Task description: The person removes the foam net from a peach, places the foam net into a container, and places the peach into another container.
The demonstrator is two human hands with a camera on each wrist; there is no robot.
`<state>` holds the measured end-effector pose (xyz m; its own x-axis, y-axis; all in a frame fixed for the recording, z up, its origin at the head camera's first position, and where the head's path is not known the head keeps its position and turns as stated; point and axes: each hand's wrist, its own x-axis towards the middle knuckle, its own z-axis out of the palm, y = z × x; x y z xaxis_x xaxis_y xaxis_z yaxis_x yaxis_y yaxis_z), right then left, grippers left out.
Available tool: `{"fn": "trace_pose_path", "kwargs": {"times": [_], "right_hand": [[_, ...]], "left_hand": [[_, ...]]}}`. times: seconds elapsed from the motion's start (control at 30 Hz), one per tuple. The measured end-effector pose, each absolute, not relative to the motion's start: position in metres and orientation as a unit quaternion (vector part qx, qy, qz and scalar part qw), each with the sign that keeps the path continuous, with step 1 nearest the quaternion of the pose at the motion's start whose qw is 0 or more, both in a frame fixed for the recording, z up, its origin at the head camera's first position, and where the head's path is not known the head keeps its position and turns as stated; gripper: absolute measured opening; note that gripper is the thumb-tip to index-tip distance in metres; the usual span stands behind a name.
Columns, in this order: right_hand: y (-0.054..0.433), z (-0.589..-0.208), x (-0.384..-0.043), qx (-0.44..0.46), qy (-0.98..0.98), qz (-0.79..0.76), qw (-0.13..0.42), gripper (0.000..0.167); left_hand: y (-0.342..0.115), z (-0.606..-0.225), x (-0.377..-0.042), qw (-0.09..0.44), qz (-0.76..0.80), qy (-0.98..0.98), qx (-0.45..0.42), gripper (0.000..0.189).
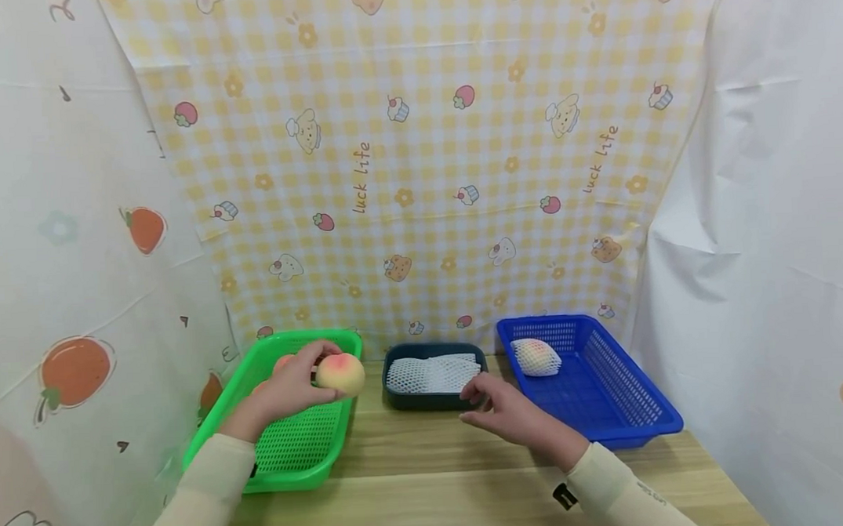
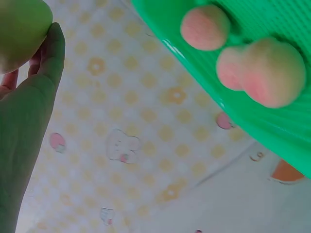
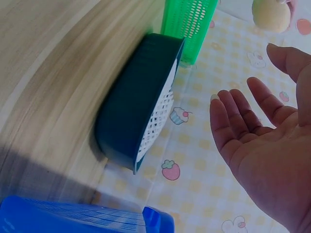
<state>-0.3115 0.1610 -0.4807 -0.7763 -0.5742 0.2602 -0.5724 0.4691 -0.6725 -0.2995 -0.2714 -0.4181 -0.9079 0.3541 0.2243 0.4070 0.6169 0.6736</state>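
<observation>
A yellow peach with a pink blush (image 1: 342,375) is gripped by my left hand (image 1: 296,388), raised over the right side of the green basket (image 1: 290,479). In the left wrist view, several more peaches (image 2: 274,73) lie inside that basket. My right hand (image 1: 502,412) hovers by the right front corner of a dark green tray (image 1: 427,401), fingers loosely bent and holding nothing. White foam net sleeves (image 1: 429,374) lie flat in the tray. The right wrist view shows the right palm (image 3: 277,160) bare, with the fingers apart.
On the right stands a blue basket (image 1: 590,397) holding one peach in a white foam net (image 1: 536,358). All three containers sit on a wooden table (image 1: 403,483). A checked cloth (image 1: 418,177) hangs behind, with white patterned sheets at both sides.
</observation>
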Motion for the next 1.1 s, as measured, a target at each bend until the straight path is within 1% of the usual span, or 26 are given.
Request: {"fn": "trace_pose_path", "kwargs": {"times": [0.37, 0.6, 0.73, 0.9, 1.1], "right_hand": [[0.164, -0.483, -0.309, -0.326, 0.86, -0.393, 0.012, 0.02], [0.165, -0.482, -0.307, -0.333, 0.855, -0.398, 0.014, 0.022], [0.164, -0.481, -0.306, -0.333, 0.855, -0.398, 0.015, 0.021], [0.163, -0.482, -0.304, -0.334, 0.856, -0.395, 0.017, 0.02], [0.162, -0.482, -0.305, -0.334, 0.853, -0.401, 0.02, 0.019]], "left_hand": [[-0.308, -0.42, -0.324, 0.038, -0.383, -0.901, -0.199, 0.06], [-0.327, -0.417, -0.337, 0.045, -0.376, -0.905, -0.192, 0.059], [-0.336, -0.418, -0.345, 0.042, -0.361, -0.916, -0.171, 0.059], [-0.344, -0.42, -0.353, 0.035, -0.334, -0.93, -0.148, 0.055], [-0.352, -0.425, -0.363, 0.024, -0.308, -0.941, -0.141, 0.053]]}}
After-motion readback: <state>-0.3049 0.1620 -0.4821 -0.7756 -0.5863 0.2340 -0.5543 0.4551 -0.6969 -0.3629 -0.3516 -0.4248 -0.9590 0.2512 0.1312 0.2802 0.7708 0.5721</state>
